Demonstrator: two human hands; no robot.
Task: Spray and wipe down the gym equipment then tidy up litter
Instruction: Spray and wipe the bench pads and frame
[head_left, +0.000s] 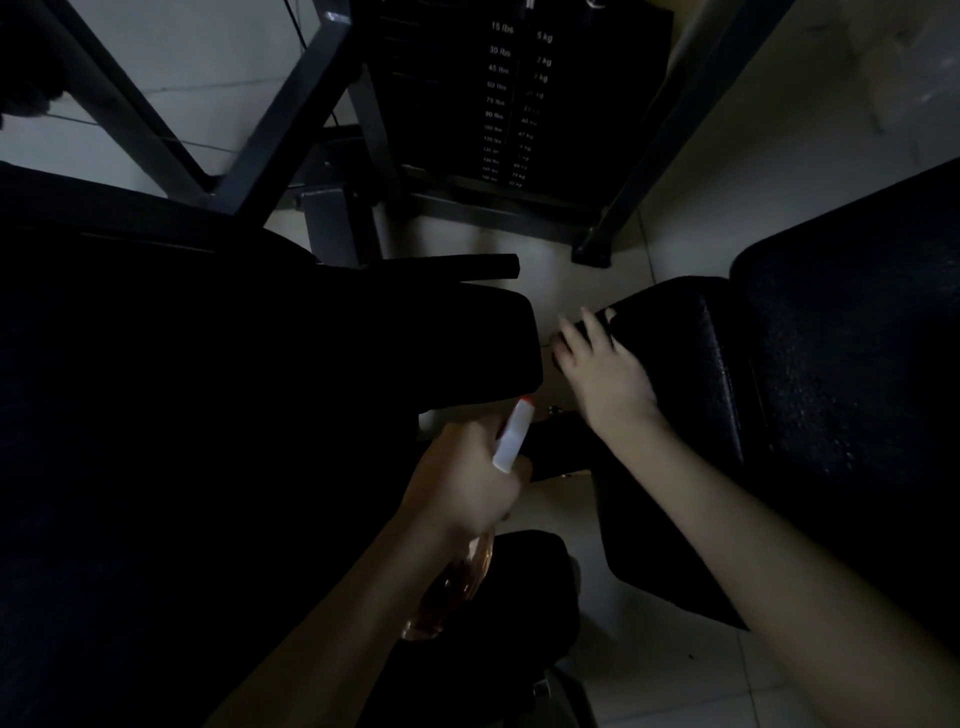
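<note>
Grip of left hand (467, 483) round neck of spray bottle (511, 439), fingers curled, nozzle pointing up toward the gap between pads. Right hand (602, 369) laid flat on edge of right pad (685, 374), fingers nearly straight, gripping nothing plain to see; perhaps a cloth under it, too dark to tell. Judged as the wiping step on this pad; speckles, maybe droplets, on big pad (857, 338) further right. Next, probably: turn nozzle to left pad (270, 343), spray, then wipe. Calls for aim kept off the right hand, near the nozzle. Counted: two hands, one bottle, four dark pads including seat (519, 577) below, one weight stack (511, 104) beyond. No litter seen.
</note>
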